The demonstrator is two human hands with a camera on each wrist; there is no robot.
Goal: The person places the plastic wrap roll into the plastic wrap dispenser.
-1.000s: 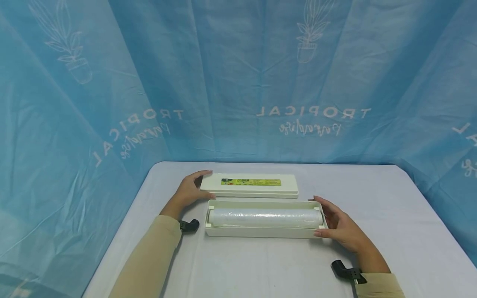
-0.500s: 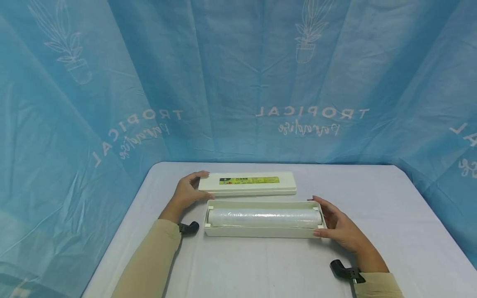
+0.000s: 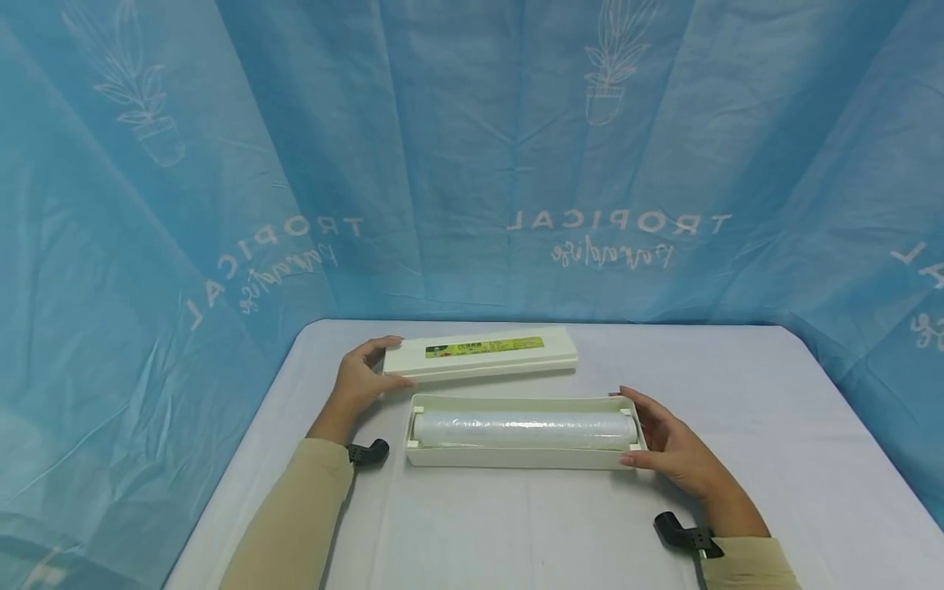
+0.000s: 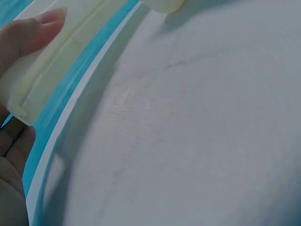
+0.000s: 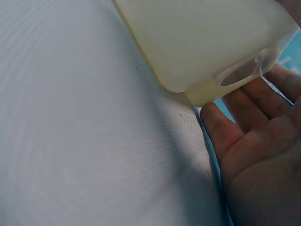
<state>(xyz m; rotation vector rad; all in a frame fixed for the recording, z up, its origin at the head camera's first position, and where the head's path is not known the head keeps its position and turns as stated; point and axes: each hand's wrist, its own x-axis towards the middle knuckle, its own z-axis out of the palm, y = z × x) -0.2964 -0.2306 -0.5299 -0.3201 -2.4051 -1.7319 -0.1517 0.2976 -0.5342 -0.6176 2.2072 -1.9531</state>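
In the head view my left hand (image 3: 360, 381) grips the left end of a long cream lid (image 3: 483, 365), thumb along its near edge and fingers at its far edge. The lid slants, its right end farther back, and appears raised, with a shadow beneath it. Nearer to me lies an uncovered cream box (image 3: 516, 459) holding a roll of cling film (image 3: 524, 428). My right hand (image 3: 682, 451) holds the box's right end, thumb in front and fingers behind. In the right wrist view the box's end (image 5: 211, 42) shows a cut-out beside my fingers.
A white cloth covers the table (image 3: 516, 533), whose far edge meets a blue printed curtain (image 3: 472, 270). A black wrist camera (image 3: 369, 453) sits on my left wrist and another black camera (image 3: 686, 537) on my right.
My left hand has moved slightly left and back with the lid, which has gone from nearly level with the box to slanted. The box and my right hand have stayed in place.
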